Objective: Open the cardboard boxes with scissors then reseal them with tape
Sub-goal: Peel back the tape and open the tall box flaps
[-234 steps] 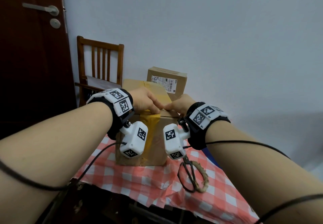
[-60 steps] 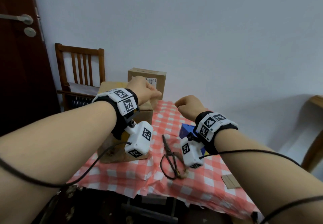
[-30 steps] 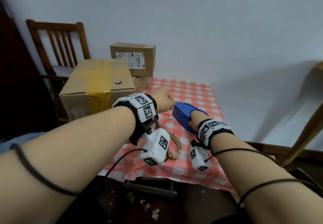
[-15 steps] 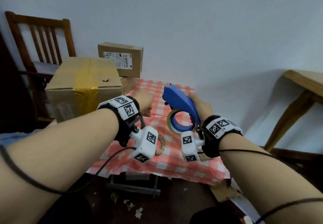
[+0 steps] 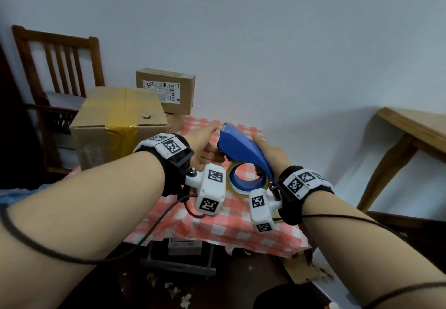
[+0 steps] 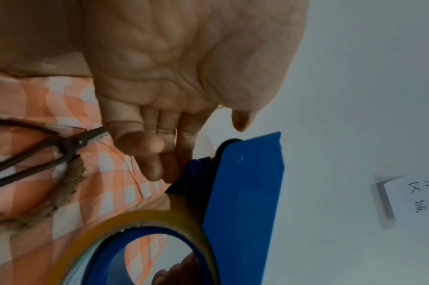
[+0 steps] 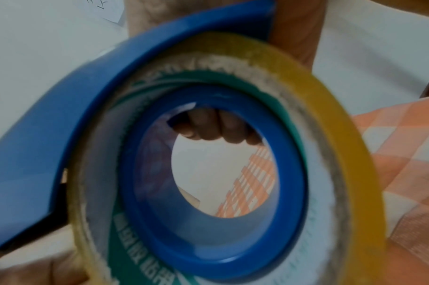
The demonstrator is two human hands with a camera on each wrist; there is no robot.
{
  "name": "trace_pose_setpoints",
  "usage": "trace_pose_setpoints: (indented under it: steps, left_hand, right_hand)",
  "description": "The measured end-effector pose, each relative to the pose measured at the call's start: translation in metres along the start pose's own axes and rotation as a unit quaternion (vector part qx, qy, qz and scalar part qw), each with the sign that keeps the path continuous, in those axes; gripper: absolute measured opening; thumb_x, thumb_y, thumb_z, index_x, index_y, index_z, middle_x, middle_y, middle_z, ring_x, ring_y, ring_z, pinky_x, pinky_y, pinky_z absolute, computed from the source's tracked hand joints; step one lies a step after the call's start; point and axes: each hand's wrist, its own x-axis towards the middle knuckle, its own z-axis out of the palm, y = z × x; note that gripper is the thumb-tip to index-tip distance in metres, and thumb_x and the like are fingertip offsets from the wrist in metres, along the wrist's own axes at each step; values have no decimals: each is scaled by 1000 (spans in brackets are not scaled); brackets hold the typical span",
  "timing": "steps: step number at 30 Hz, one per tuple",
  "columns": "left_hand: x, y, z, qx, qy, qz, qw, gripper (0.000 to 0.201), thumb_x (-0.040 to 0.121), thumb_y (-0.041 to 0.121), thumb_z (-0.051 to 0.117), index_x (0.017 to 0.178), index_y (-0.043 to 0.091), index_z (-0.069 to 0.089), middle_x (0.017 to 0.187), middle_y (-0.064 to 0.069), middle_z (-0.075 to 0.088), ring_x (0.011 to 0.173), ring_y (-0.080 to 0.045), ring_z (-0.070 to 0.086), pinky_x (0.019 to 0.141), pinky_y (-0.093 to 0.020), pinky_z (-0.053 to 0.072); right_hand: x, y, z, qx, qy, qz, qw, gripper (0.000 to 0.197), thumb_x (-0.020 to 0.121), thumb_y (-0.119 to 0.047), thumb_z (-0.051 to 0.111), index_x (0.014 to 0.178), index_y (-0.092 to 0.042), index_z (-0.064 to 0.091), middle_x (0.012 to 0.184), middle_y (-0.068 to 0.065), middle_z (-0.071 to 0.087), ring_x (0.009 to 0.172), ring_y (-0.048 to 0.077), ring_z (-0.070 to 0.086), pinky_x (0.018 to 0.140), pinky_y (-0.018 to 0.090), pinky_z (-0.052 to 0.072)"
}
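Note:
My right hand [image 5: 270, 154] grips a blue tape dispenser [image 5: 241, 147] above the table, fingers curled through the core [image 7: 208, 127] of its yellowish tape roll [image 5: 230, 183]. My left hand [image 5: 205, 144] reaches to the dispenser's front end with straight fingers [image 6: 157, 165] touching its underside, thumb apart. The big cardboard box [image 5: 115, 115], sealed with yellow tape, stands at the table's left. A smaller labelled box [image 5: 166, 89] is behind it. Dark scissors [image 6: 62, 146] with a rope-wrapped handle lie on the cloth under my left hand.
A red-and-white checked cloth [image 5: 229, 224] covers the small table. Behind the big box stands a wooden chair [image 5: 60, 55]. A wooden table [image 5: 410, 127] juts in at the right. A paper note [image 6: 415, 200] is stuck on the pale wall.
Both hands left the big box. My right hand picked the dispenser up off the cloth and lifted it; my left hand came across to its front end.

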Motion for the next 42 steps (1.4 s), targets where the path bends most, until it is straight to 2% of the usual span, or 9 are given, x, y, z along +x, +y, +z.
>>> trace_pose_setpoints:
  steps: [5,9,12,20,24,28,35,38,42]
  left_hand:
    - [-2,2,-7,-6,25,7,1000,51,96,50,45,83,3,59,76,-11,63,65,-21,57,61,-27,44]
    - [-7,3,-6,-20,8,25,999,18,94,20,57,80,10,55,72,-5,56,49,-12,53,52,-21,42]
    - [-8,4,-8,-52,1,22,998,25,95,7,53,71,8,45,61,-6,41,56,-11,33,48,-15,30]
    - [-7,7,-5,6,75,82,994,25,92,-4,55,70,4,47,60,-8,51,36,-7,51,32,-11,28]
    - [-6,9,-3,28,131,130,982,12,78,-1,74,81,-7,64,67,-14,63,63,-21,57,50,-20,41]
    - [-5,13,-7,138,157,169,963,27,69,5,78,96,4,71,91,-16,71,87,-32,68,83,-41,57]
    - [-13,28,5,134,172,222,950,12,85,-7,64,95,-4,71,68,-11,64,45,-12,59,36,-15,37]
    - [-10,33,8,135,169,234,948,11,85,-5,65,95,-3,70,66,-10,61,29,-2,50,35,-12,41]
    - [-9,40,6,128,166,244,947,4,83,-2,69,87,-3,70,65,-10,63,31,-2,52,41,-13,45]
  right_hand:
    - [-1,-3,-2,-13,-6,-6,1000,41,89,-46,59,73,-9,54,58,10,50,38,18,46,41,19,36]
    - [-2,-5,-3,-16,-14,-11,1000,40,89,-47,59,75,-9,54,57,9,49,31,13,44,37,14,33]
    - [-3,-7,-4,-23,-9,-20,1000,38,89,-45,58,74,-11,53,58,9,48,38,16,45,42,19,35]
    - [-3,-5,-9,-20,0,-23,1000,35,88,-45,60,75,-12,58,64,5,55,52,19,50,52,26,39]
    - [1,-4,-12,-36,-1,-27,999,43,86,-49,60,75,-7,60,61,10,57,46,22,52,50,27,42]
    - [4,-6,-15,-87,19,-60,994,47,88,-50,57,65,-9,55,65,9,55,57,24,50,61,30,41]
    - [10,-13,-22,-104,57,-118,986,55,88,-48,57,47,-15,42,49,0,43,50,19,39,54,28,34]
    - [12,-13,-28,-101,64,-131,984,70,91,-45,54,27,-17,45,31,-12,37,46,14,38,51,25,32]
    - [18,-13,-32,-133,88,-150,976,69,90,-51,52,35,-16,28,40,-5,29,50,21,33,56,28,31]
